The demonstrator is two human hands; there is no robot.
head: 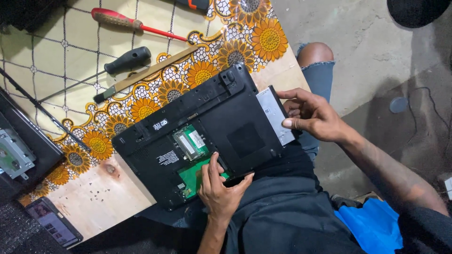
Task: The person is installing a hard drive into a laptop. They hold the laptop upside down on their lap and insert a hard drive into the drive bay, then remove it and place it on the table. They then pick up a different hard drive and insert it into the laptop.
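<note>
A small white label (160,124) sits on the black laptop underside (245,138) at frame centre, with a second white-print label (168,158) lower left of it. On the green memory module (190,143) lies a white rectangular sticker (197,138). At lower left, a phone screen (52,225) glows.

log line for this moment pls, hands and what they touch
left hand: pressing on upturned laptop by open bay | right hand: gripping silver drive at laptop's side | screwdrivers on table

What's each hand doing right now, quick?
Left hand: fingers spread, pressing on the upturned black laptop at its open memory bay, gripping nothing.
Right hand: pinching the silver drive at the laptop's side.
</note>
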